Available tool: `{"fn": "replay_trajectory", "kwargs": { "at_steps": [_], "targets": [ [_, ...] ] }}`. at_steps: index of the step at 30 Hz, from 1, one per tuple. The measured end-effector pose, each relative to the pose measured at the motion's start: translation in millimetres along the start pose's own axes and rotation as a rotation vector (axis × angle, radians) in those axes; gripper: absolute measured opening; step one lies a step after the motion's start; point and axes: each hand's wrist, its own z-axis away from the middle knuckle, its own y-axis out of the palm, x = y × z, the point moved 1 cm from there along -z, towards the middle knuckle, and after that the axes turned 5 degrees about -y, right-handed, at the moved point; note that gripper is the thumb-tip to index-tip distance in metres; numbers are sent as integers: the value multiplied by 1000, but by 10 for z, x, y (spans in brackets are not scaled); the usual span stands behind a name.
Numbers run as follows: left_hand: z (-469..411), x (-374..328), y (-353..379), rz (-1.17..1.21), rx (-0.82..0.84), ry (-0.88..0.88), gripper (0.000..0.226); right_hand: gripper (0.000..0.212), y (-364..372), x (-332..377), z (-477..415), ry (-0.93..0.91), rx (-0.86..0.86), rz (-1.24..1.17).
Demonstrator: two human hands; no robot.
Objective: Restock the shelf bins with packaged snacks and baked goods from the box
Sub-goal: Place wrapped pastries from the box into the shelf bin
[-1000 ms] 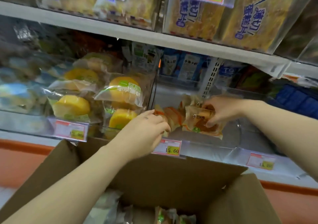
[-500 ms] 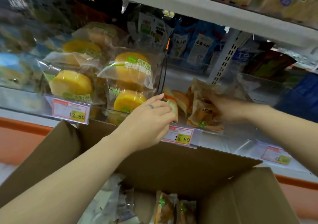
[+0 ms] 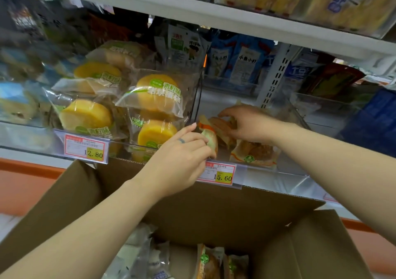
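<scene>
1. left hand [image 3: 184, 154]: reaches over the box flap to the front-left corner of the clear bin [image 3: 276, 181]. Its fingers are curled and pinch the edge of a bread packet [image 3: 211, 140] in a green-white wrapper. The index finger is straighter and lies along the bin's left divider.
2. right hand [image 3: 248, 126]: inside the same bin, palm down. Its fingers are bent over the tops of the upright packets [image 3: 218, 124] and grip them. The thumb is hidden.
3. The pinched bread packet stands tilted, touching the upright packets on its right.
4. flat packet [image 3: 255, 153]: lies at the bin front under the right wrist, against the front wall. It has an orange-white wrapper with a green logo and a brown bun inside.
5. price tag 15.60 [image 3: 218, 174]: clipped on the bin's front edge, partly covered by the left hand.
6. cardboard box [image 3: 214, 210]: just below the shelf with its flaps open. The far flap stands up against the shelf edge.
7. boxed packets [image 3: 209, 263]: inside the box, bread packs with a green logo in the middle and pale, clear-wrapped packs to their left.
8. yellow cakes [image 3: 158, 98]: the neighbouring bin on the left is stacked full of them, round and in clear bags with green print. price tag 12.80 [image 3: 85, 150] sits on its front.
9. blue-white bags [image 3: 242, 62]: stand at the back of the shelf.
10. upper shelf [image 3: 214, 11]: carries yellow packs with blue lettering.
</scene>
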Motion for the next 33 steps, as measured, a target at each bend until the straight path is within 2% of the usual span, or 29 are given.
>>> {"fn": "replay_trajectory", "kwargs": {
  "at_steps": [2, 5, 7, 9, 11, 14, 17, 21, 26, 29, 33],
  "targets": [
    [13, 10, 4, 7, 2, 8, 30, 48, 78, -3, -244, 20, 86, 48],
    [52, 64, 27, 12, -7, 25, 28, 60, 126, -30, -524, 56, 274, 111],
    [90, 86, 55, 18, -25, 32, 27, 68, 132, -8, -624, 66, 381, 87],
    [112, 94, 79, 22, -42, 42, 26, 65, 157, 6, -674, 80, 441, 59],
    [112, 96, 95, 21, -55, 52, 26, 59, 226, -15, -732, 94, 459, 77],
    [107, 112, 98, 14, -69, 59, 26, 58, 286, -78, -806, 113, 362, 93],
    [111, 109, 107, 13, -81, 57, 26, 52, 206, -221, -775, 128, 177, -187],
    [105, 61, 93, 13, -76, 47, 26, 61, -71, -317, -591, 193, -211, -644],
    [54, -24, -28, 19, -38, 31, 27, 51, -370, -238, -141, 200, -479, -879],
    [-47, -122, -147, 103, -64, -32, 30, 45, -439, -149, 272, 151, -384, -1139],
    [-261, -310, -379, 327, -100, -269, 50, 60, -478, -89, 812, 126, -150, -1508]
  ]
}}
